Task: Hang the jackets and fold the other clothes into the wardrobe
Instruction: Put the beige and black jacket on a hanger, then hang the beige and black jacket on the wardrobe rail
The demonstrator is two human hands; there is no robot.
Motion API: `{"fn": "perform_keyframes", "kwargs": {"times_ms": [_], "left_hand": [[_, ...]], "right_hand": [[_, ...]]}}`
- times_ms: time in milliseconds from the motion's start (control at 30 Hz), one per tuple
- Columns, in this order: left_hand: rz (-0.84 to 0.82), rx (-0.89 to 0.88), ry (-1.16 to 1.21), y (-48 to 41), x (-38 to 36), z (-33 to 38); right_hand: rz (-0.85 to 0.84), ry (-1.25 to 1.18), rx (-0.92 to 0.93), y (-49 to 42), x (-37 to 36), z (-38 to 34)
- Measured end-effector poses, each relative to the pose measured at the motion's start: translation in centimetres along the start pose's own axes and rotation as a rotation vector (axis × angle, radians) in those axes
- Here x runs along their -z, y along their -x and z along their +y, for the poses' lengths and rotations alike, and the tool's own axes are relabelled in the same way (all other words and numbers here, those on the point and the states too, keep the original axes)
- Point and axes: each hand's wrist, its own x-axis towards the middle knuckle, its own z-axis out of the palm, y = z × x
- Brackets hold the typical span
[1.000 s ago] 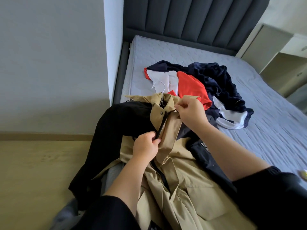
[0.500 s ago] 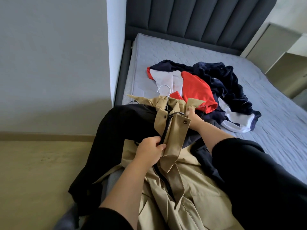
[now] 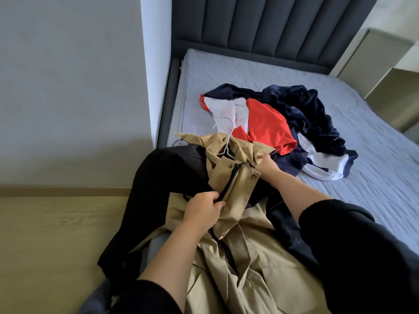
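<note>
**First jacket on its hanger, closing not finished, the rest untouched**

The tan jacket (image 3: 238, 264) lies front-up over the near corner of the bed (image 3: 374, 177). A white hanger (image 3: 227, 141) is already inside its collar, with the hook poking out past the neck. Both hands are on it. The left hand (image 3: 203, 210) is curled tight around the front placket, pinching at the black zipper (image 3: 229, 184) partway up the chest. The right hand (image 3: 268, 165) grips the collar's right edge, its fingertips buried in the fabric. The zipper looks closed up to the neck, while the snap flap beside it lies open, so I judge this to be the fastening step before hanging.

A good deal is left. A black garment (image 3: 163, 191) lies partly under the tan jacket's left side and droops off the bed toward the floor. A loose heap of navy, red and white clothes (image 3: 283, 123) sits just beyond the tan jacket's collar, unfolded. Nothing has reached a wardrobe, and I cannot tell whether one is in view.

A second ago the right hand pinched the placket top directly over the zipper's end. It now sits further out on the collar, baring two snaps at the top of the jacket. The left hand has kept its hold at the same spot on the jacket. The heap and the black garment have not moved.
</note>
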Motion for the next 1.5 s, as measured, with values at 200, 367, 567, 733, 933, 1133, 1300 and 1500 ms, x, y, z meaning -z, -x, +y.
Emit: {"fn": "perform_keyframes", "kwargs": {"times_ms": [200,367,567,733,933,1133,1300,1500], "left_hand": [[0.131,0.025,0.059,1.7,1.3,2.2],[0.269,0.015,0.081,2.5,6.1,5.2],[0.426,-0.041,0.105,4.2,13.0,9.1],[0.655,-0.045,0.049,6.6,20.1,11.0],[0.947,-0.027,-0.017,12.2,31.3,11.4],[1.19,0.106,-0.225,19.9,43.2,7.3],[1.282,0.28,-0.299,26.1,51.3,-0.5],[1.132,0.494,-0.45,32.7,57.0,-16.9]], "right_hand": [[0.25,-0.138,0.195,3.9,3.8,-2.9],[0.361,-0.162,0.358,7.6,7.5,-6.7],[0.484,-0.232,0.547,12.6,11.0,-14.0],[0.533,-0.366,0.669,17.9,12.7,-20.8],[0.529,-0.572,0.851,26.1,13.5,-31.4],[0.372,-0.736,1.04,34.4,9.7,-42.0],[0.153,-0.796,1.123,39.6,2.2,-50.1],[-0.166,-0.672,1.034,43.0,-13.7,-59.5]]}}
